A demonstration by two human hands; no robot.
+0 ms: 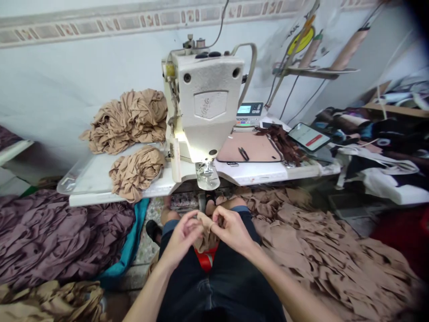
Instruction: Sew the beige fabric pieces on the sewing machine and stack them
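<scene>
While seated before the sewing machine (208, 103), gripped a small tan fabric piece (205, 241) over the lap at 6 o'clock. Closed the left hand (181, 237) on its 9 o'clock edge and the right hand (233, 230) on its 3 o'clock edge, pinching tight. Judged as matching edges; called next for a steady pinch and a flat lie. Noted tan bundles (136, 172) at 10 o'clock on the table (90, 188).

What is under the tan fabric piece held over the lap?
Beneath the tan fabric piece, pinched by the left hand and right hand, a red item shows against dark shorts. Its upper part is covered, so what it is cannot be told.
</scene>
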